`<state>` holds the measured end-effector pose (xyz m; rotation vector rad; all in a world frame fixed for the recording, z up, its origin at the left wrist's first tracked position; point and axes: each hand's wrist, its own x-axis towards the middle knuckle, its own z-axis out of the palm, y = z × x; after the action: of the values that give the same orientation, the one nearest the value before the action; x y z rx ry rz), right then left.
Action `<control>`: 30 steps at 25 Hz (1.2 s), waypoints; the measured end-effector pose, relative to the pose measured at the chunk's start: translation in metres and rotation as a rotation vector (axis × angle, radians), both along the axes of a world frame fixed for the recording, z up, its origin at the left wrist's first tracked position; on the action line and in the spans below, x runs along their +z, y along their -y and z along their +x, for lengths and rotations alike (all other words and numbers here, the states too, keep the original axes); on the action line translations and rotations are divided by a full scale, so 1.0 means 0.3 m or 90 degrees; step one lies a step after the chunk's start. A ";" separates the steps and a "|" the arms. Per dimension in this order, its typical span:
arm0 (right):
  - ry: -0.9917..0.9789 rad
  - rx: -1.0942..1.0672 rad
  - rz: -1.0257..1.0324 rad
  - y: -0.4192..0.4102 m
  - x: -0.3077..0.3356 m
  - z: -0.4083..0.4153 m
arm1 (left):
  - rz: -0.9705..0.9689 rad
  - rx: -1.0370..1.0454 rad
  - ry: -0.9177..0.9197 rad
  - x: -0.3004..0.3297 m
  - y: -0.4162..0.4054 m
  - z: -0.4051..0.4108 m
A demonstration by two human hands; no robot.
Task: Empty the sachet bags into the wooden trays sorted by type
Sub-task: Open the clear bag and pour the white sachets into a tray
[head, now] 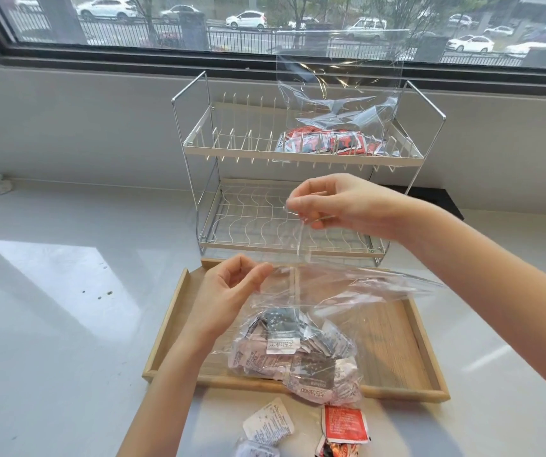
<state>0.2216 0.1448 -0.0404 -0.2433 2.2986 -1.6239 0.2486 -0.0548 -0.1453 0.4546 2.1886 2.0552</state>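
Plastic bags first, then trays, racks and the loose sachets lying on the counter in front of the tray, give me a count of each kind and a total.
Clear plastic bags: 2, one held over the wooden tray by the left hand and right hand, one on the rack's top shelf
Wooden trays: 1
Wire dish racks: 1
Loose sachets on the counter, at least partly in view: 4, two white, two red
Total: 8

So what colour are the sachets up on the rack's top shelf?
Red sachets, with some dark print; head view.
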 end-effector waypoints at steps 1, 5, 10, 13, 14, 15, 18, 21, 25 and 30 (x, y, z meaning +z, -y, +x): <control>0.010 -0.002 0.021 -0.001 -0.015 -0.001 | 0.007 0.002 -0.008 0.001 -0.005 -0.002; 0.178 0.102 0.034 0.002 -0.100 0.023 | 0.020 0.029 -0.023 -0.006 -0.004 -0.006; 0.170 0.180 -0.043 -0.022 -0.104 0.034 | 0.037 0.082 -0.021 -0.015 -0.002 -0.006; 0.135 0.145 -0.042 -0.041 -0.086 0.034 | 0.030 0.089 -0.025 -0.017 -0.002 -0.007; 0.108 0.116 -0.024 -0.052 -0.071 0.036 | 0.030 0.093 -0.024 -0.020 0.000 -0.006; 0.072 0.087 0.003 -0.066 -0.052 0.036 | 0.030 0.097 -0.023 -0.022 0.001 -0.006; 0.010 0.044 0.039 -0.100 -0.015 0.030 | 0.033 0.089 -0.022 -0.026 -0.005 -0.004; 0.021 0.019 0.010 -0.102 -0.035 0.032 | 0.049 0.095 -0.026 -0.025 -0.005 -0.006; 0.123 0.064 0.079 -0.123 -0.068 0.059 | 0.063 0.107 -0.033 -0.019 -0.004 -0.009; 0.018 0.080 0.170 -0.162 -0.051 0.093 | 0.051 0.121 -0.037 -0.021 -0.018 -0.009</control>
<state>0.2494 0.1934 -0.0557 -0.2925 2.3929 -1.2372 0.2460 -0.0493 -0.1516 0.3295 2.2689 2.2599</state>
